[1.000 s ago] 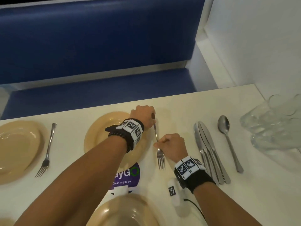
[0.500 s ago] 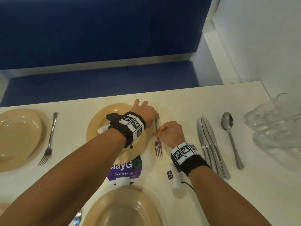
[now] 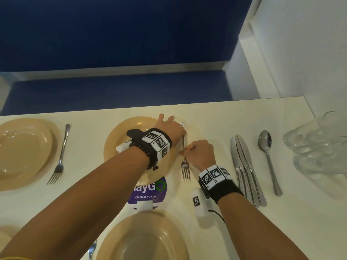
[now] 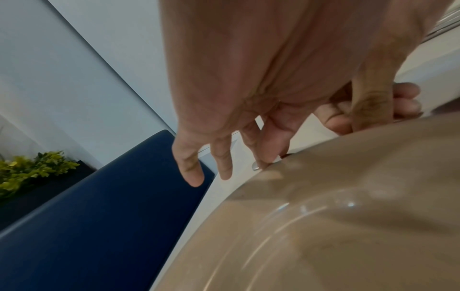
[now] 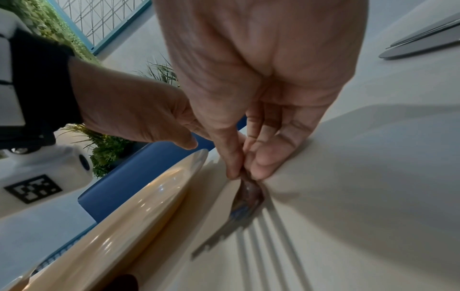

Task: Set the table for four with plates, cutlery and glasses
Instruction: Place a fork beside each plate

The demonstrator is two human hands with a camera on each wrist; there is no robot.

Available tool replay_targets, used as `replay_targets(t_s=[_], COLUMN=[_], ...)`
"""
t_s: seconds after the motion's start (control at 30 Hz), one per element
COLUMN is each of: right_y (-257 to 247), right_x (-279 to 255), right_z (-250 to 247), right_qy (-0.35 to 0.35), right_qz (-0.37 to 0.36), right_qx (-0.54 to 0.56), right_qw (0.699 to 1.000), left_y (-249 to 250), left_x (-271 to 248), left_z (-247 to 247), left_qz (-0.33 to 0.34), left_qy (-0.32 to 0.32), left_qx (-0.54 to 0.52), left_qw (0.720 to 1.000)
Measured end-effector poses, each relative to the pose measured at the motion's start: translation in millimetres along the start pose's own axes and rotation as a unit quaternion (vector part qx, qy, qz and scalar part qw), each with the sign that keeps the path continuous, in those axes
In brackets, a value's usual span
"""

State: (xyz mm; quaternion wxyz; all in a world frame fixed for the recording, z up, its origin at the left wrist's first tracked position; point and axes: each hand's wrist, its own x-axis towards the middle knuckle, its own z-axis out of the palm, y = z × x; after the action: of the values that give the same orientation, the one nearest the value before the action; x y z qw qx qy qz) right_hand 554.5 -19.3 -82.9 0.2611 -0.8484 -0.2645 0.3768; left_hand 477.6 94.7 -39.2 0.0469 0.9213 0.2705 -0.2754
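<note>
- A cream table [image 3: 225, 117] stands against a white wall [image 3: 304, 44], with a blue bench seat [image 3: 112, 87] along its far edge.
- A tan plate [image 3: 120, 136] sits at the far middle place; a fork [image 3: 185, 166] lies on the table just right of it, handle toward the bench, tines toward the person.
- The right hand [image 3: 200, 154] pinches the fork's neck between thumb and fingertips, the other fingers curled; the wrist view shows the pinch just above the tines, with the fork against the table.
- The left hand [image 3: 170, 128] reaches across the plate with its fingers spread and fairly straight; in the left wrist view a fingertip [image 4: 267, 159] touches the handle's end at the plate rim. It grips nothing.
- Further left, a second plate [image 3: 22, 151] has its own fork [image 3: 60, 156] just to its right.
- A third plate [image 3: 142, 239] sits at the near edge, with a piece of cutlery [image 3: 92, 250] partly visible at its left.
- Right of the hands, a bundle of knives [image 3: 244, 166] lies together, with a spoon [image 3: 268, 158] beside it.
- A cluster of clear glasses [image 3: 319, 145] lies at the far right, near the wall.
- A purple round sticker [image 3: 150, 192] reading "Clean as you go" sits between the middle and near plates.
</note>
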Motion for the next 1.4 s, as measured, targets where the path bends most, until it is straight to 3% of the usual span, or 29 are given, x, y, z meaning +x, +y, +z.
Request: replay_targets(t_s=[0.37,0.5,0.6,0.77,1.23,1.3,1.4], right_y=[3.9,7.8,4.4,-0.7,0.7,15.0,59.3], right_x=[0.7,0.0,-3.3,-1.6,-9.4,-17.1,-35.5], right_z=[2.9,1.1,-4.3,0.3,-7.4,-20.7,-65.3], right_qy=[-0.007,-0.006,-0.014,0.005,0.025,0.067,0.187], right_qz=[0.016,0.008,0.011,0.002,-0.038,-0.048,-0.035], right_qx=[0.051,0.064,0.079,0.039,0.015,-0.03,-0.081], right_qw=[0.999,0.998,0.997,0.999,0.999,0.996,0.978], left_y=[-0.8,-6.0,-21.2,-46.0,-22.1,-13.8,20.4], left_x=[-5.7,-24.8,-49.3,-82.1,-88.9,-92.1,-96.9], left_z=[-2.9,-2.3,3.9,27.0,19.8,16.9,4.3], left_qz=[0.009,0.003,-0.045,-0.081,-0.048,-0.029,0.023], left_qy=[0.024,0.115,0.155,0.161,0.176,0.186,0.19], left_qx=[-0.023,-0.124,-0.229,-0.286,-0.303,-0.32,-0.369], left_qw=[0.999,0.986,0.96,0.941,0.935,0.929,0.91])
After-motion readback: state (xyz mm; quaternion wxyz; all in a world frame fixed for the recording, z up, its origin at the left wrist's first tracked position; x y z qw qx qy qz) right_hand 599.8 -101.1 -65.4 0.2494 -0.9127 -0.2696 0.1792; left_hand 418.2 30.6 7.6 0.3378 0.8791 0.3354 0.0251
